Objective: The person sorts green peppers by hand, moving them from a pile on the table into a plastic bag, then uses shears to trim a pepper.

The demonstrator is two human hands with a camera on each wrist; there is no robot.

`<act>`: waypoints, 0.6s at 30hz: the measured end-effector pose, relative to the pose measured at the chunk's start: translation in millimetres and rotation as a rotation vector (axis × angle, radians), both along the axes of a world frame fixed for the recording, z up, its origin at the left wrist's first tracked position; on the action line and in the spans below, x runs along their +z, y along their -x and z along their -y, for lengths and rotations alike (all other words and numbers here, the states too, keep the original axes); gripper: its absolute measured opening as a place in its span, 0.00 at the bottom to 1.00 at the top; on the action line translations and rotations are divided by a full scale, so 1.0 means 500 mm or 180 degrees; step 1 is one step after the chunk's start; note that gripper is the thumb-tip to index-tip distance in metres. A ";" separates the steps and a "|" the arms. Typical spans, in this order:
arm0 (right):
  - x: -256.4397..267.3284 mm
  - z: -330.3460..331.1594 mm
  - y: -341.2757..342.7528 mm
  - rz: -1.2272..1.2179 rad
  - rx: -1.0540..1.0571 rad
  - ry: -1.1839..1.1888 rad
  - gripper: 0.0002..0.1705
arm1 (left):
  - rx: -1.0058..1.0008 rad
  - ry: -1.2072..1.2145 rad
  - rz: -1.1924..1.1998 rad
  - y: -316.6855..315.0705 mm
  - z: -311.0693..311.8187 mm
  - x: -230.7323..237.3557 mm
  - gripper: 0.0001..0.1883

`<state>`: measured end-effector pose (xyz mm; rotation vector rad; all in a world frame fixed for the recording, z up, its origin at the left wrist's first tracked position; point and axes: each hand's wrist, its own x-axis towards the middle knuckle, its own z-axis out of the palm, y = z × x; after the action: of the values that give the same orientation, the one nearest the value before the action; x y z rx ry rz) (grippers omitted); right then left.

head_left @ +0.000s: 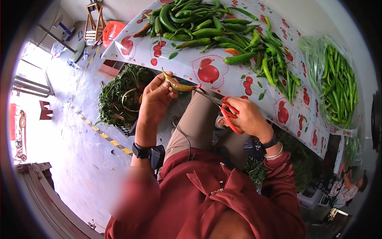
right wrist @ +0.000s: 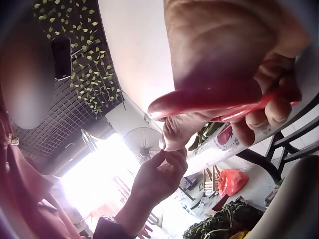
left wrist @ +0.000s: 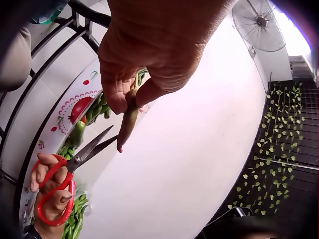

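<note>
Left hand (head_left: 155, 97) pinches a brownish pepper (head_left: 181, 86).
Right hand (head_left: 251, 117) grips red-handled scissors (left wrist: 75, 161), blades parted near the pepper's tip; green peppers (head_left: 208, 32) lie beyond both hands.

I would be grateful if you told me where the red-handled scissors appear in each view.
Head: the red-handled scissors are just right of centre, in the right hand.
Left wrist: the scissors are at lower left, blades apart.
Right wrist: the red handles lie right of centre; I cannot make out the blades.
Shared landmark: the fruit-print tablecloth, visible in all three.
</note>
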<state>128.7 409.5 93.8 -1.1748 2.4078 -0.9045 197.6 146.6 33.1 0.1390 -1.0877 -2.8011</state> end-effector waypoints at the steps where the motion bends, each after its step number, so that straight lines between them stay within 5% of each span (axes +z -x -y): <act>1: -0.002 0.001 0.000 0.0046 -0.0036 -0.0001 0.28 | 0.0027 -0.0003 0.0010 -0.002 0.006 -0.003 0.18; 18: -0.024 0.055 0.006 -0.0362 0.0074 0.0204 0.26 | 0.0157 -0.0055 0.0200 -0.023 0.023 -0.039 0.15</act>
<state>125.7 382.0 81.8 -1.3080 2.4647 -0.9381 208.9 135.3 13.7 0.2536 -1.0583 -2.7804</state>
